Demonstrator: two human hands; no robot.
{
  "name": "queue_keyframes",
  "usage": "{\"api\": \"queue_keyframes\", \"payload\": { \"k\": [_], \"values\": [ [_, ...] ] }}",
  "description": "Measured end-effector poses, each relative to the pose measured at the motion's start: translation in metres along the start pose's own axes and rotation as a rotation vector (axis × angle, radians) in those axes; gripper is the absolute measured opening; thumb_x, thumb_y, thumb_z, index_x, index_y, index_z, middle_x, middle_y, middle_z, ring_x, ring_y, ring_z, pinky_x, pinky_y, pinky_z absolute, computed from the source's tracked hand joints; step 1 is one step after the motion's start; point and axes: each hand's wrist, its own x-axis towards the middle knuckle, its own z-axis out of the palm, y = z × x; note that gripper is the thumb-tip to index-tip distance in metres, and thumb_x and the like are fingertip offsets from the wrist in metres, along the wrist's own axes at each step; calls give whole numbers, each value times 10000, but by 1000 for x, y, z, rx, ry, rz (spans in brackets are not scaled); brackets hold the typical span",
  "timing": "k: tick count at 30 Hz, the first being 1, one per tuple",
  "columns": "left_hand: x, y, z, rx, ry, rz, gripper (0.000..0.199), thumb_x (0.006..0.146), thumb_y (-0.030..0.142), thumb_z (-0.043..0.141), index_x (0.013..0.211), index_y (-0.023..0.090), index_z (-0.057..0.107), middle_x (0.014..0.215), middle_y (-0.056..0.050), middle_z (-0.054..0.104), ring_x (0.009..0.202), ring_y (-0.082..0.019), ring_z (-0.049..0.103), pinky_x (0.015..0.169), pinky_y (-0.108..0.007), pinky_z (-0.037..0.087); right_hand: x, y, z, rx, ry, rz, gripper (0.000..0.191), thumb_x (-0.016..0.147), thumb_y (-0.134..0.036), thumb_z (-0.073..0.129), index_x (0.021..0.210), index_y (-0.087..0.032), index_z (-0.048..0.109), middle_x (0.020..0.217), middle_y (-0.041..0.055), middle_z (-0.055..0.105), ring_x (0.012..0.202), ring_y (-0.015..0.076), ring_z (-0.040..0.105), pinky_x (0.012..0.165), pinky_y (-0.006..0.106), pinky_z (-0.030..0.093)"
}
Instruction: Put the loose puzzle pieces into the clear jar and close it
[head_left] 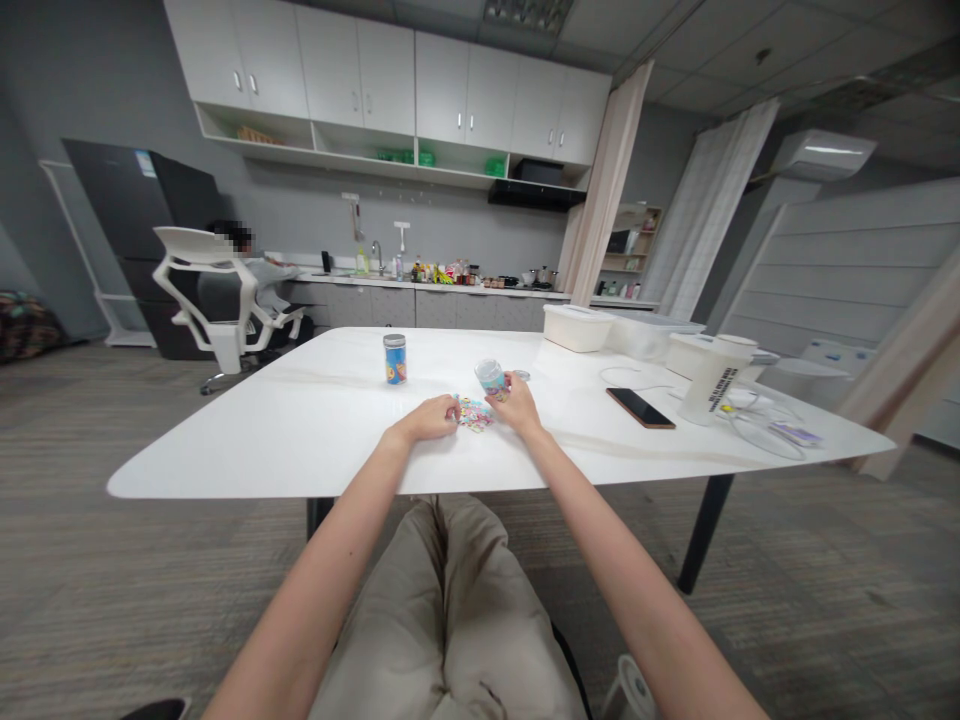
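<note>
My right hand (519,404) is wrapped round a small clear jar (490,374) with a coloured label, tilted above the white table (300,440). Beneath it lies a heap of small colourful pieces (474,416), too small to name. At the heap's left edge rests my left hand (429,418), its fingers curled in; whatever they may hold is hidden. A loose round lid (523,376) lies just behind my right hand. Further left stands an upright jar (395,362) with a blue picture label and a grey lid.
To the right lie a dark phone (640,408) and white cables (757,435), with a white cup (709,385) beside them. Lidded plastic boxes (577,328) stand along the back right. Beyond the table a person sits in a white office chair (217,290).
</note>
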Motion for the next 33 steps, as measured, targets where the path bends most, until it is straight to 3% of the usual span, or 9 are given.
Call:
{"api": "queue_keyframes", "payload": {
  "k": [5, 11, 20, 27, 33],
  "values": [
    [0, -2, 1, -11, -79, -49, 218, 617, 145, 494, 807, 157, 599, 763, -34, 568, 704, -186, 520, 651, -280, 411, 0, 3, 3, 9, 7, -14, 497, 675, -303, 703, 1117, -187, 507, 1046, 84, 625, 975, 249, 584, 888, 393, 461],
    [-1, -1, 0, -48, -61, -60, 171, 620, 122, 471, 744, 157, 584, 759, -37, 598, 712, -180, 543, 687, -277, 430, 0, 3, 5, 14, 5, -21, 468, 671, -289, 704, 1088, -198, 512, 1014, 67, 622, 954, 235, 582, 871, 379, 462],
    [-2, 5, 2, -54, -47, -79, 312, 590, 36, 476, 846, 140, 621, 773, -28, 606, 717, -162, 538, 662, -254, 431, 0, 8, 9, 57, 18, -52, 458, 648, -268, 705, 1062, -187, 526, 1013, 83, 629, 944, 253, 587, 868, 404, 472],
    [1, -2, 9, -123, -14, -67, 175, 733, 177, 550, 868, 143, 656, 781, -30, 624, 719, -164, 555, 697, -270, 454, 0, 11, 10, 42, 21, -55, 475, 653, -269, 712, 1080, -187, 521, 1008, 85, 629, 963, 260, 592, 874, 411, 475],
    [2, -1, 11, -225, -33, -83, 245, 691, 85, 519, 900, 146, 631, 767, -6, 616, 723, -144, 560, 702, -253, 454, -1, 11, 7, 16, 8, -105, 469, 663, -262, 704, 1086, -164, 526, 1018, 95, 623, 954, 252, 586, 878, 408, 473]
  ]
}}
